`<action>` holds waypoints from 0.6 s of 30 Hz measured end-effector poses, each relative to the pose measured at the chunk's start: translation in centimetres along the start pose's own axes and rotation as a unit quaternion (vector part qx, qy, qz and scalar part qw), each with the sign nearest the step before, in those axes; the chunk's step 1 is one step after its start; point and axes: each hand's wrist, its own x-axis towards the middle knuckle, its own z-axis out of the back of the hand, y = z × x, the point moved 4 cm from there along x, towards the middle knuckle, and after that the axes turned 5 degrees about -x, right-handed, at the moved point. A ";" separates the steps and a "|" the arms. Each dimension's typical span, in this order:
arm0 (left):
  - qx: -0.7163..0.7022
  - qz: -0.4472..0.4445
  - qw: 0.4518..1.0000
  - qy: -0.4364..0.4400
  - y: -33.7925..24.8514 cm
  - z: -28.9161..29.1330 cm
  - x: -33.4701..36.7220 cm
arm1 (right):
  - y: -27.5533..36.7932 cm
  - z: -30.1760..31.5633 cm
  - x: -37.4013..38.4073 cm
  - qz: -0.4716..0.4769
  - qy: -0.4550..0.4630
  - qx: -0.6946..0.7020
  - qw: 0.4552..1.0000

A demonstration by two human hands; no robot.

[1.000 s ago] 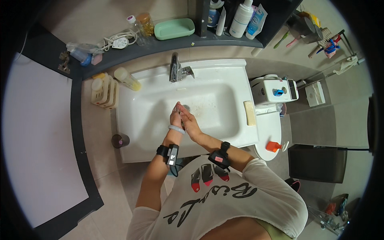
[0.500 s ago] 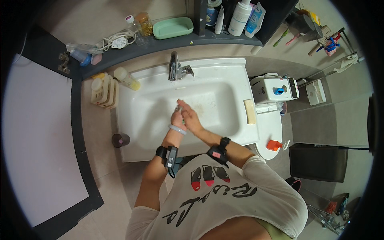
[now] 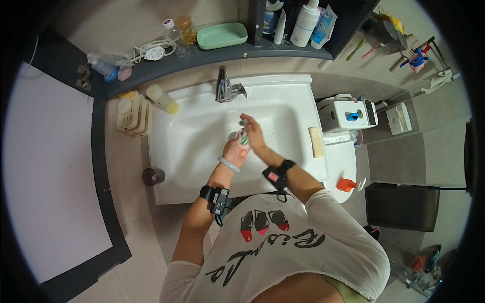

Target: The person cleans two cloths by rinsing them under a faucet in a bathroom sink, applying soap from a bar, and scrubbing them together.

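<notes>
Green-white cloth-like bundle (image 3: 245,138), long axis toward back of sink (image 3: 288,134); left hand (image 3: 234,151) and right hand (image 3: 255,136), grip curled around it.

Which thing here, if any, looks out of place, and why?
The orange bottle looks somewhat out of place: it is on the white toilet lid, while other bottles stand on the dark shelf.

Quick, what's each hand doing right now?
Left hand: holding a small green-and-white item, apparently cloth.
Right hand: holding the same item.
</notes>
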 end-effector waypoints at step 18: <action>-0.182 0.052 0.975 0.118 -2.1 0.4 -0.9 | 6.5 0.5 -2.7 -0.057 0.057 0.246 0.966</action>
